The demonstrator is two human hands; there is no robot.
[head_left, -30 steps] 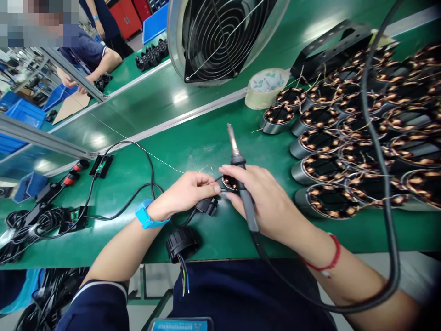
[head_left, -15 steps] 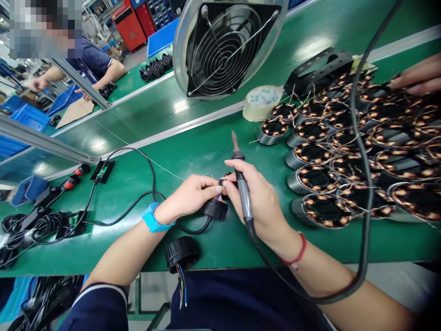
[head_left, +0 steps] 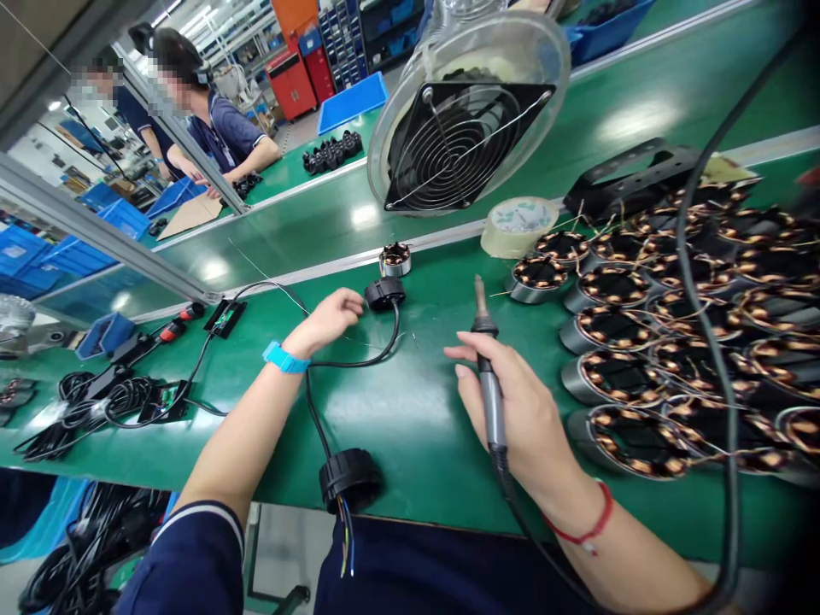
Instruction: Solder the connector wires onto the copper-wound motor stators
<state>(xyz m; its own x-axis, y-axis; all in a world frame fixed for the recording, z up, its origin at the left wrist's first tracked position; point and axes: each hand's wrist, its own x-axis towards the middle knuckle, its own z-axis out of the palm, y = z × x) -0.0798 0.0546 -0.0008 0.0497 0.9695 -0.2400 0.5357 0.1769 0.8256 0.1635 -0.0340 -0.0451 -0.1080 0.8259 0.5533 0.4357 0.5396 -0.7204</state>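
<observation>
The right hand (head_left: 522, 406) grips the soldering iron (head_left: 492, 401) over the bench (head_left: 410, 418), its long axis slanting away, metal tip toward the far edge. The left hand (head_left: 333, 318), half-curled, is just beside a ribbed black plastic cap (head_left: 384, 295); I cannot tell if it pinches the thin wire (head_left: 256, 263). Behind stands 1 copper-wound ring (head_left: 395, 259). Metal-walled stators (head_left: 624, 440) crowd the bench's right part; wires dangle from another cap (head_left: 349, 478) at the near edge.
</observation>
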